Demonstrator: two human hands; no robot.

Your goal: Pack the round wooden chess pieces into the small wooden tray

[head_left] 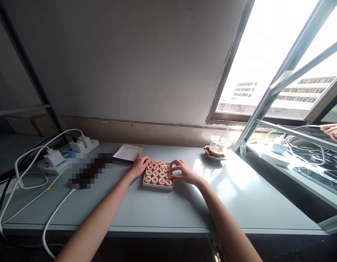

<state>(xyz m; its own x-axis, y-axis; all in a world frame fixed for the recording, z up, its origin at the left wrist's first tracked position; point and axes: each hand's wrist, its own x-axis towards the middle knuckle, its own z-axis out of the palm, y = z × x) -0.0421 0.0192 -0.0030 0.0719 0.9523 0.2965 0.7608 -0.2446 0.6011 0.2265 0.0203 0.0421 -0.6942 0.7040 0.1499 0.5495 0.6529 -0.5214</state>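
A shallow box of round wooden Chinese chess pieces with red characters lies on the grey table. My left hand rests against the box's far left corner, fingers curled on its edge. Fingertips of my right hand lie on the pieces at the right side of the box. The box's lid lies upturned just behind and to the left.
Power strips with white chargers and cables sit at the left, beside a blurred dark object. A plastic cup stands at the back right by the window. Another person's hand shows at the far right edge.
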